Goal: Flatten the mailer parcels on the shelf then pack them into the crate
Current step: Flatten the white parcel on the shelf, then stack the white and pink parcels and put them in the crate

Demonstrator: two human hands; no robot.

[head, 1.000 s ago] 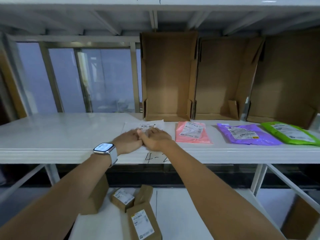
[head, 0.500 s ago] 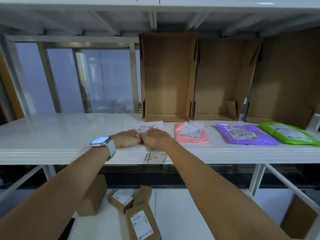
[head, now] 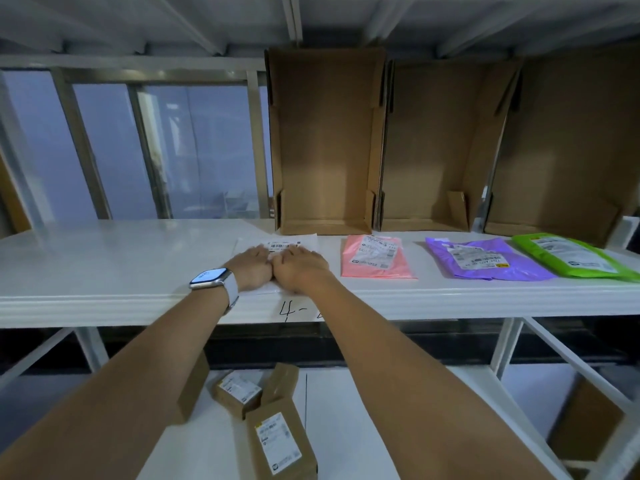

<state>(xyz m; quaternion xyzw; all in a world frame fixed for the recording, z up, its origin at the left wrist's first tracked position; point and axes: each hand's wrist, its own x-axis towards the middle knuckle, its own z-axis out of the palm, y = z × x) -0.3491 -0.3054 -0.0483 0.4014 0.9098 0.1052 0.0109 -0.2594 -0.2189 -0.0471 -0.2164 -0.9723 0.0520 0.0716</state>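
Compared with a second ago, both hands are lying a little farther onto the flat white plastic mailer parcel (head: 277,245), and the view is tilting slightly upward; the parcels themselves are sitting where they were.

Four mailer parcels are lying in a row on the white metal shelf (head: 104,268): the white one, a pink plastic mailer parcel (head: 375,258), a purple plastic mailer parcel (head: 483,259) and a green plastic mailer parcel (head: 571,256), each showing a printed label. Three open brown cardboard crates (head: 327,140) are standing on end behind them. Three small brown cardboard boxes (head: 278,441) are lying on the lower shelf.

The left hand (head: 251,268), wearing a white smartwatch (head: 213,278), and the right hand (head: 299,268) are resting side by side, touching, palms down, fingers straight and pressing flat on the white parcel. Both forearms are reaching forward and converging.
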